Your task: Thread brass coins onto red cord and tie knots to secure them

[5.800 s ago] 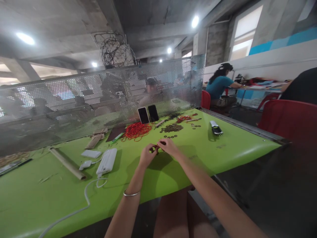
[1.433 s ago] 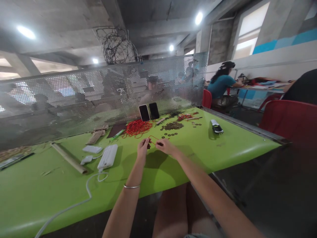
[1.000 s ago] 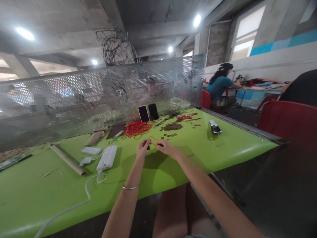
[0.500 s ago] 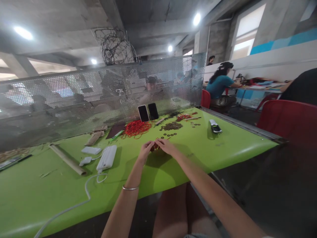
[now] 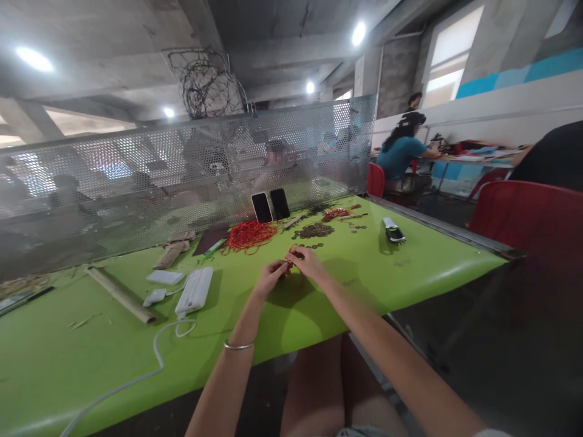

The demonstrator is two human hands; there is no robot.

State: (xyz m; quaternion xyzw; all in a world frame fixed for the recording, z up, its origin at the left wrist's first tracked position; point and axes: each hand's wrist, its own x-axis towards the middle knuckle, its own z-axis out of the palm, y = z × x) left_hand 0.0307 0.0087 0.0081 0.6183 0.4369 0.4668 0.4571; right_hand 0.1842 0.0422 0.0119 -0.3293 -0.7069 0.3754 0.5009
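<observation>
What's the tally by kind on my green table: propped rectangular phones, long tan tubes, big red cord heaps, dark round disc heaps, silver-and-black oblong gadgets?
Propped rectangular phones: 2
Long tan tube: 1
Big red cord heap: 1
Dark round disc heap: 1
Silver-and-black oblong gadget: 1
Total: 6

I watch through 1 camera, worn on the person's head. It faces forward and down across the green table [image 5: 232, 294]. The left hand [image 5: 272, 277] and right hand [image 5: 307, 263] are close, near the middle of my view, and the arms [image 5: 241, 331] come in from the bottom. I see wide: legs [image 5: 314, 388] low down, the ceiling [image 5: 277, 36] up top, and a metal screen [image 5: 182, 164] with holes farther off.
</observation>
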